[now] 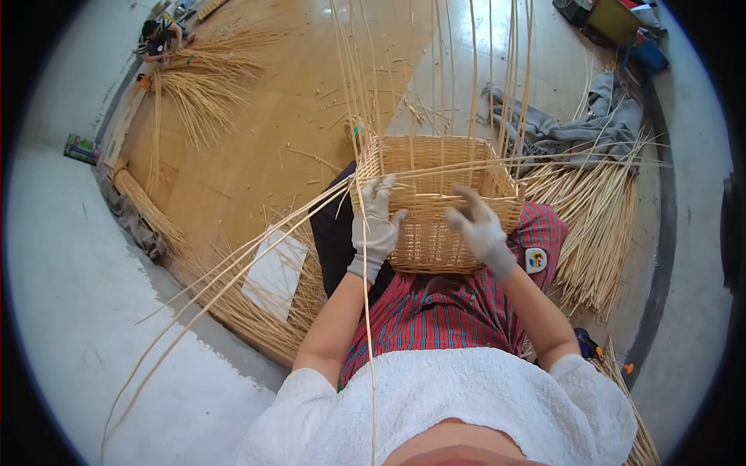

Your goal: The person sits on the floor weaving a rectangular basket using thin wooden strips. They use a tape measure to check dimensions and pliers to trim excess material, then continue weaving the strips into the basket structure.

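A half-woven wicker basket rests on my lap, with tall upright stakes rising from its walls. My left hand, in a pale glove, grips the near left corner, fingers over the weave and thumb out to the right. Long loose canes run from that corner toward the lower left, and others stretch right across the basket's opening. One thin cane hangs down past my left wrist. My right hand, also gloved, is at the near wall's right part, thumb and fingers apart with nothing visible between them.
A bundle of canes lies to the right beneath a grey cloth. More canes fan out at the far left, near another seated person. A white sheet lies on canes at left. Cane scraps dot the brown floor.
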`<state>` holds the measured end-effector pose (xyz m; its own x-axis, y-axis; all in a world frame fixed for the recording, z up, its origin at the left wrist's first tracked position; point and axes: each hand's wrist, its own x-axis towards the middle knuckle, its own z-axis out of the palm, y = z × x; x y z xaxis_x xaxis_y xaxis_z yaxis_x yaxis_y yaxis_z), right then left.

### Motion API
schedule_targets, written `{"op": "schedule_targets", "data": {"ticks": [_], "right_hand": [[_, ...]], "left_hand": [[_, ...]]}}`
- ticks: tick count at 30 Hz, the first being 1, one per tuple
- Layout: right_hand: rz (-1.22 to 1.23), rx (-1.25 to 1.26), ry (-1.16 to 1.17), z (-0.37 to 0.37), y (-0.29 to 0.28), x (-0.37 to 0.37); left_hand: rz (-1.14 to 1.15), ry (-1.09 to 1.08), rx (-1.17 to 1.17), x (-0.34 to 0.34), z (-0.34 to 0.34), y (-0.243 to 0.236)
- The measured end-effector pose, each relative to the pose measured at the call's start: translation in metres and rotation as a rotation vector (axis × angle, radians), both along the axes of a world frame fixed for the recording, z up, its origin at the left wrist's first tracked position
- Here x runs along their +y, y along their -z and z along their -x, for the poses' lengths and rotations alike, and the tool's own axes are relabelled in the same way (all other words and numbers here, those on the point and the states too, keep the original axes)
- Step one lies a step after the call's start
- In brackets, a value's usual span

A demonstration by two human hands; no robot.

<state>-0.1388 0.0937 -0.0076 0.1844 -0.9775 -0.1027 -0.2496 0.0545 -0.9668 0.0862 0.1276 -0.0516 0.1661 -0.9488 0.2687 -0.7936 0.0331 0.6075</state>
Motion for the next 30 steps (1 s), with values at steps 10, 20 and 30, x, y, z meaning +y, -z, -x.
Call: {"op": "schedule_targets", "data": {"ticks": [10, 20, 30], "right_hand": [[-0.164, -0.528, 0.377, -0.020, 0.077, -0.021], [0.758, 0.414, -0.168, -0.095, -0.004, -0.184], [-0.158, -0.360, 0.616, 0.008, 0.046, -0.038]], "left_hand": [[-0.127, 0.171, -0.079, -0.006, -0.019, 0.005], [-0.107, 0.103, -0.139, -0.014, -0.006, 0.009], [0.004, 0.150, -0.233, -0.014, -0.017, 0.013]]}}
